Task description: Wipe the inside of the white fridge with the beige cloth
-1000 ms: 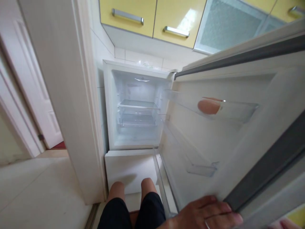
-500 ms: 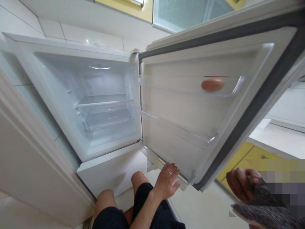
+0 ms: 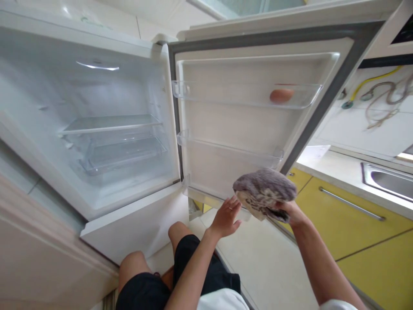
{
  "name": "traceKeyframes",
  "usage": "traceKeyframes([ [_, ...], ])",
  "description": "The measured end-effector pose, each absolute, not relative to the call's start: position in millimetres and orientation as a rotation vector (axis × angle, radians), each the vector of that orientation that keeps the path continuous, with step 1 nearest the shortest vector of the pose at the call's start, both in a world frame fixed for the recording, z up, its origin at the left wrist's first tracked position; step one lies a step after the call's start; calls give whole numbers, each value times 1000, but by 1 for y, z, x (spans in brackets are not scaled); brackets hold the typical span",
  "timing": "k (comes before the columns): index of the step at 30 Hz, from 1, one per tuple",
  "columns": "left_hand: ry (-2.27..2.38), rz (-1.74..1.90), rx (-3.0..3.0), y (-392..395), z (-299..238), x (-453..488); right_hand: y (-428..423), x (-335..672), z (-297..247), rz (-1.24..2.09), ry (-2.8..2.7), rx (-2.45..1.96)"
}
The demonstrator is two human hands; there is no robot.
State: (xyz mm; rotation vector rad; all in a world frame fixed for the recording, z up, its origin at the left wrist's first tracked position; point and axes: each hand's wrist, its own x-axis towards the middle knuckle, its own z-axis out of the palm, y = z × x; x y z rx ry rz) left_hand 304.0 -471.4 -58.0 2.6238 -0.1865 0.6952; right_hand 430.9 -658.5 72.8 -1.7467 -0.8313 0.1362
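Observation:
My right hand [image 3: 288, 211] grips a folded grey-purple cloth [image 3: 266, 189] with a pale pattern, held in front of the lower part of the fridge door [image 3: 226, 125]. Beside it, my left hand [image 3: 226, 216] lies with fingers stretched at the door's bottom shelf [image 3: 206, 198]; whether it touches the cloth I cannot tell. The door stands wide, with clear plastic shelves on its inner side. A brown egg-like object [image 3: 282, 95] sits in the top door shelf [image 3: 226, 92]. To the left, the fridge compartment [image 3: 106, 94] shows a glass shelf [image 3: 109, 123] and a clear drawer [image 3: 125, 155].
A white lower panel [image 3: 138, 224] lies under the compartment. Right of the door are yellow cabinets [image 3: 355, 232], a counter [image 3: 338, 172] with a metal sink [image 3: 387, 178], and a yellow hose [image 3: 371, 82] on the wall. My knees are close to the fridge.
My right hand has brought the cloth leftward from the far right to the door's lower edge. My left hand stays near the bottom shelf. The view has shifted to the right.

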Motion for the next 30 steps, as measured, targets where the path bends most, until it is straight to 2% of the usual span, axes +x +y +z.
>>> traceKeyframes([
  [3, -68, 703, 2608, -453, -60, 293, -643, 427, 78, 208, -818, -1757],
  [7, 290, 863, 2565, -412, -64, 265, -625, 432, 63, 30, -831, -1862],
  [14, 797, 1095, 2166, -360, -94, 221, -556, 417, 57, 10, -958, -2201],
  [18, 1132, 967, 1899, -376, -152, 194, -484, 388, 58, -85, -1325, -2223],
  [24, 1236, 817, 1807, -446, -233, 147, -370, 328, 21, -356, -1983, -2251],
  [30, 1153, 819, 1715, -461, -283, 100, -308, 305, -14, -247, -2278, -2200],
])
